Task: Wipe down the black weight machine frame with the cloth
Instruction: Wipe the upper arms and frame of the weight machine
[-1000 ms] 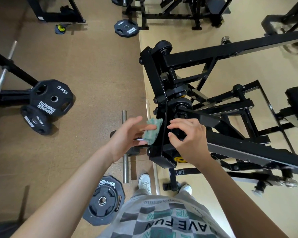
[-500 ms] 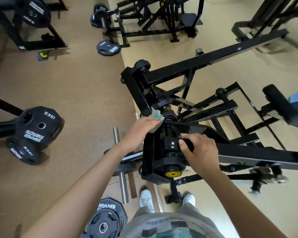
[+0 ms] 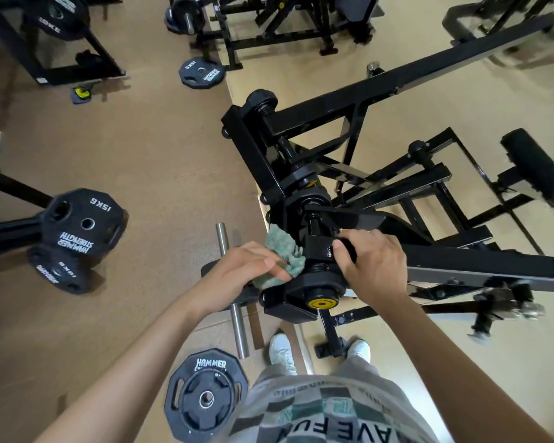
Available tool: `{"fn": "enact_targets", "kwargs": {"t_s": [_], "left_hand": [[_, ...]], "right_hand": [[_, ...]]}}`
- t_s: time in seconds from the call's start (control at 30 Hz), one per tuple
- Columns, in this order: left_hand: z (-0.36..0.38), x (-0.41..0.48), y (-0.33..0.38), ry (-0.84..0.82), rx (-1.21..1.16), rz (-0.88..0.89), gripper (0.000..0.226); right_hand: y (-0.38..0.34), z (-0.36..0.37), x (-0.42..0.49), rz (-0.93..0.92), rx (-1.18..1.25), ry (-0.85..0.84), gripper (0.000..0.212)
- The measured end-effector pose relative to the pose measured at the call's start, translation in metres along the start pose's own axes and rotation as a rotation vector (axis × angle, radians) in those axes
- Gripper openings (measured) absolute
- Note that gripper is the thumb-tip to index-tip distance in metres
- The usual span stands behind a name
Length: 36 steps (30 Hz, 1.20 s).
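The black weight machine frame spreads across the right half of the view, with an upright post and a yellow-capped pivot at its near end. A green cloth is pressed against the left side of that post, just above the pivot. My left hand holds the cloth, fingers laid over its lower part. On the other side of the post my right hand grips a black bar of the frame, fingers curled over it.
Black weight plates lie on the brown floor: a 15 kg pair at left and one plate by my feet. A steel bar lies below my left hand. More black machines stand at the back.
My left hand has brought the cloth down the post from beside the upper pivot to just above the yellow cap. My right hand keeps its grip on the frame.
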<state>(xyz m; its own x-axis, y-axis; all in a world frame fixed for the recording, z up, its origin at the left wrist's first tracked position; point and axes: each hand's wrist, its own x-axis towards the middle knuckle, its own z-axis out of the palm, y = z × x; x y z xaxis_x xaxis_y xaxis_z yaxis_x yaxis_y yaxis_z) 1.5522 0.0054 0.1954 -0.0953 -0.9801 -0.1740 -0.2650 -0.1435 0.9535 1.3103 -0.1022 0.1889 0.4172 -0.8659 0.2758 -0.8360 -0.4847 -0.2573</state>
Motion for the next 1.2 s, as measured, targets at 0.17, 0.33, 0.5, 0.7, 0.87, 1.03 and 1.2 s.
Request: {"fn": "enact_targets", "kwargs": {"t_s": [0.17, 0.33, 0.5, 0.7, 0.87, 1.03, 1.2], "left_hand": [[0.011, -0.018, -0.005, 0.103, -0.13, -0.015, 0.046], [0.026, -0.041, -0.011, 0.226, -0.214, -0.001, 0.036], [0.059, -0.069, -0.009, 0.402, -0.017, 0.033, 0.02], [0.118, -0.087, -0.013, 0.598, 0.237, 0.027, 0.024], [0.168, -0.075, -0.02, 0.554, 0.424, -0.01, 0.046], [0.188, -0.07, -0.02, 0.448, 0.497, -0.093, 0.048], [0.21, -0.068, -0.01, 0.42, 0.143, -0.164, 0.038]], "right_hand": [[0.003, 0.004, -0.001, -0.037, -0.011, 0.012, 0.029], [0.01, 0.007, 0.001, -0.037, 0.013, -0.084, 0.034], [0.017, -0.002, 0.002, -0.101, 0.038, -0.259, 0.057], [0.029, -0.011, 0.001, -0.236, 0.073, -0.384, 0.057], [0.039, -0.017, 0.004, -0.345, 0.073, -0.418, 0.066], [0.051, -0.021, -0.001, -0.346, 0.014, -0.405, 0.064], [0.082, -0.032, -0.048, -0.213, 0.25, -0.08, 0.038]]}}
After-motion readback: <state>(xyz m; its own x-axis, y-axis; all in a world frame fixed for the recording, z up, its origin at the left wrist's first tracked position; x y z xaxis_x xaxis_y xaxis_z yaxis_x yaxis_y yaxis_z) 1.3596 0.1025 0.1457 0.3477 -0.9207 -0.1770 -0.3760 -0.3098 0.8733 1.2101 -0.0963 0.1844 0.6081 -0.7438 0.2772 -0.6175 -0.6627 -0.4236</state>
